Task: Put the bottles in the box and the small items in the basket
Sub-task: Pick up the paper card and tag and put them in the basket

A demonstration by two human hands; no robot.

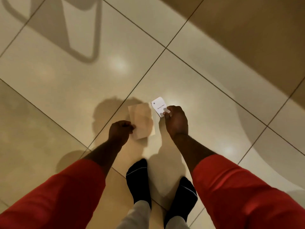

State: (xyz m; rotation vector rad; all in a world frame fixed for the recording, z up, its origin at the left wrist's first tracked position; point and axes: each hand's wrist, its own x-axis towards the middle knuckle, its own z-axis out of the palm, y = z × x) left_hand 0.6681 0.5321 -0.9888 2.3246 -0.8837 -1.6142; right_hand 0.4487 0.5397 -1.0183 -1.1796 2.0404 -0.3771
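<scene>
Closest to the camera, two red sleeves (247, 195) come in from the lower corners, pushed up so that both forearms are bare. Between them stand two feet in dark socks (138, 179), below grey trouser legs (140, 215), on a glossy cream tiled floor (66, 80). Both arms reach forward and down, with the hands held in the air above the floor, near each other but apart. The left hand (120, 131) has its fingers curled in, and it pinches the lower left edge of a beige paper (142, 121). This paper is blurred, looks plain and hangs a little tilted. The right hand (177, 119) shows its back to the camera, and its thumb and fingers pinch the lower end of a white card (158, 104). The card stands just beside the upper right corner of the paper, and it carries a small dark ring mark near its top and the printed words "Skinny Pete". Whether these two belong to the small items, I cannot tell. Farther away, the shadow of the person falls on the tiles behind the hands, and at the far left lies the shadow of a frame (82, 38)
</scene>
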